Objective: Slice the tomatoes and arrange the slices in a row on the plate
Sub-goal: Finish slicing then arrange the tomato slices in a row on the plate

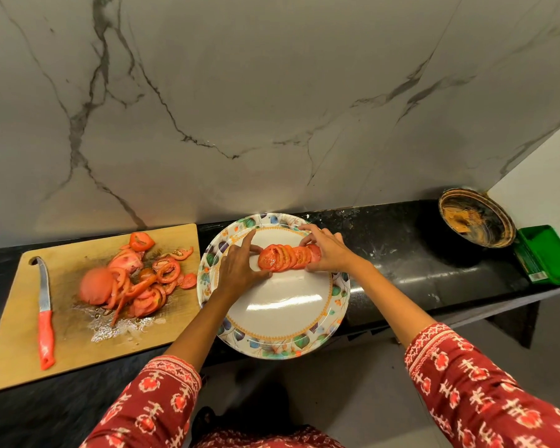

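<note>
Head camera looks down at a big round plate with leaves painted on its rim. A row of tomato slices lies on the far half of the plate. The slices are red and wet, and they lean on each other like fallen dominoes. I can count about seven, but the right end is hidden.

One left hand sits at the left end of the row. Its fingers are bent around the first slice, and one finger points away toward the wall. One right hand is at the right end of the row. Its fingers are curled down on the last slices. Both arms wear red sleeves with a white pattern.

Left of the plate, and almost touching it, is one wooden cutting board. A messy pile of cut tomato lies on it with juice around it. One knife with a red handle lies on the board, left of the pile.

The plate sits on a black shiny counter. Behind the plate is a marble wall with dark lines. Far right of the plate stand one dirty round pan and one green tray.
</note>
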